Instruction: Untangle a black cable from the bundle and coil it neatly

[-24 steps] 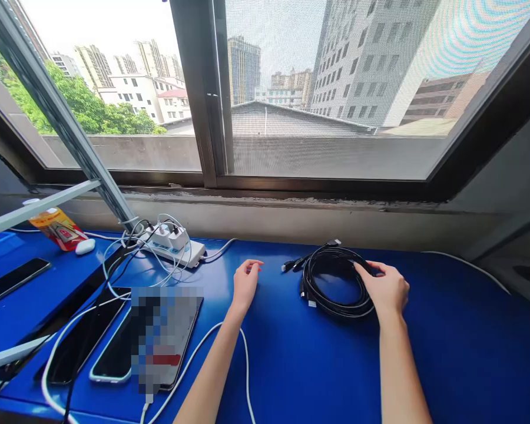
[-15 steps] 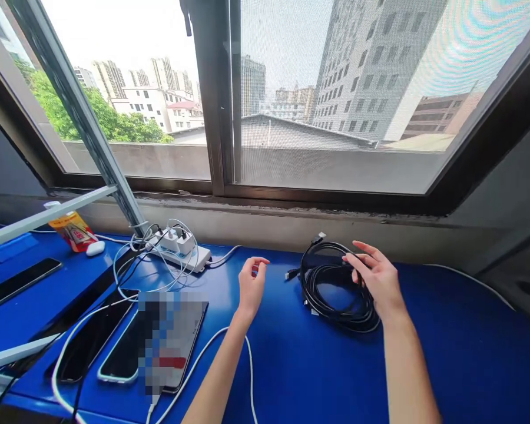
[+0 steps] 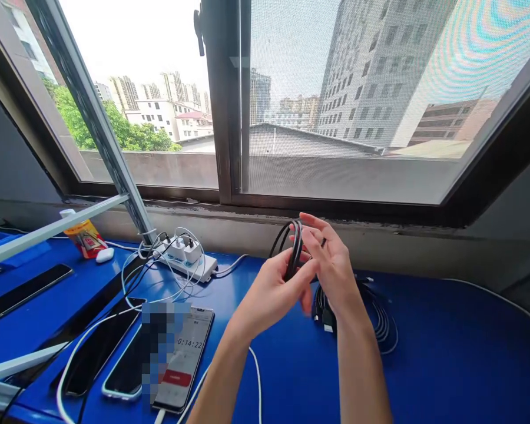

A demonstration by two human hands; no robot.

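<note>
Pinches black cable loop (image 3: 296,242), centre of frame, with left hand (image 3: 274,291); spreads fingers of right hand (image 3: 333,259) beside it.

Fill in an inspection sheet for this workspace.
Surface: glossy blue tabletop.
Handled things: looped black flexible cable, held up; second coiled black cable on the tabletop.
Clutter: several flat, glass-fronted phones; red-and-yellow pouch.
Left hand: closed around the looped cable.
Right hand: fingers at its loops, contact partly hidden.
Cables: slender white and black cables tangled near a white rectangular power strip.
Surroundings: dark-framed glass window behind; grey metal post at left.
</note>
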